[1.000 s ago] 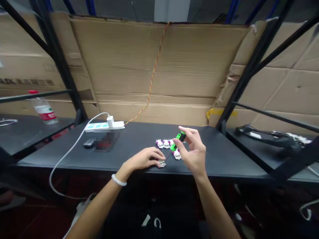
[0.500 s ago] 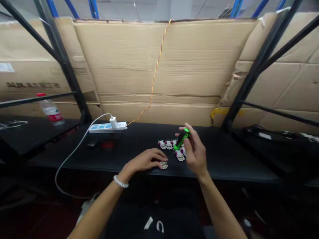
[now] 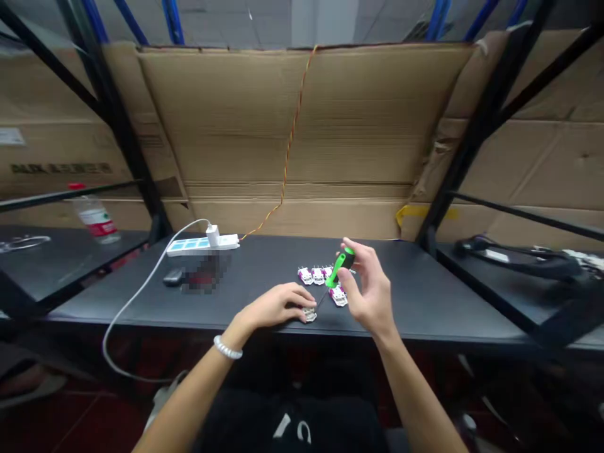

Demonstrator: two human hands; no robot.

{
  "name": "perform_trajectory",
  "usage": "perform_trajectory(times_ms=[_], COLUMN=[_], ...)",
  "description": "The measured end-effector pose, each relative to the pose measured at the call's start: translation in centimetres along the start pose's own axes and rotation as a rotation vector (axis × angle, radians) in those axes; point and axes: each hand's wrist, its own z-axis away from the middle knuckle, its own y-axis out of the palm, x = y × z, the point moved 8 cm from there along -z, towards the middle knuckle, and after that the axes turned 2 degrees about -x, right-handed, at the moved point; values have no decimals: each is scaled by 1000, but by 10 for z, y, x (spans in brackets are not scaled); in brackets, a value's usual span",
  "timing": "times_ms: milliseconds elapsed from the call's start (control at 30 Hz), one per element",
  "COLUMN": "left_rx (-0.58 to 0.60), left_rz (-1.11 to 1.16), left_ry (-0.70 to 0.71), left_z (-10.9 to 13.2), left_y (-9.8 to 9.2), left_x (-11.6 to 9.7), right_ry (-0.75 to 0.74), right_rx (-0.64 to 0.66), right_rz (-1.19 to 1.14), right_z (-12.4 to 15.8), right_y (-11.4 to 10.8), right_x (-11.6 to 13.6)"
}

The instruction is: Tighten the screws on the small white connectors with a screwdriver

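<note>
My right hand [image 3: 369, 286] grips a green-and-black screwdriver [image 3: 338, 269], tilted so its thin shaft points down and left. The tip reaches a small whitish part [image 3: 309, 314] lying near the table's front edge. My left hand [image 3: 283, 304] is closed on that part, its fingertips pinching it from the left against the black tabletop. Just behind sit several small white-and-purple parts [image 3: 318, 275] in a row, and a similar part [image 3: 338, 295] lies by the screwdriver, partly hidden by my right hand.
A white power strip [image 3: 202, 245] with a plugged-in adapter [image 3: 212, 235] stands at the back left, its white cable [image 3: 136, 294] looping off the front edge. A dark mouse-like object [image 3: 173, 277] lies nearby. Black metal posts [image 3: 465, 135] and cardboard [image 3: 226, 126] bound the table [image 3: 425, 308].
The screwdriver has turned in my right hand, its handle showing a different green side. My left hand stays on the small part. The picture has become differently exposed, with a brighter tabletop.
</note>
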Motion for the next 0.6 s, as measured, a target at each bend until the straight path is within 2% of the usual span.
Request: perform_trajectory(times_ms=[100,233,300,433,467,600], left_rx=[3,-7,-4,2,1,3], left_rz=[-13,-6,0,-4,-7,-3], left_ry=[-3,0,7,9,9,15], left_z=[0,0,0,-1,-1,-1], left_y=[0,-1,0,1,1,1], left_x=[0,-1,-1,-2,-1,0], right_ry=[-23,26,27,-4,-1,62], right_rx=[-90,67,82,-77,-84,79], right_rz=[86,-64,-77,92,101,-81], right_z=[-1,0,0,-2,-2,-2], right_y=[-7,5,6,-8,-9,-1], right_x=[2,0,1,3,2,-4])
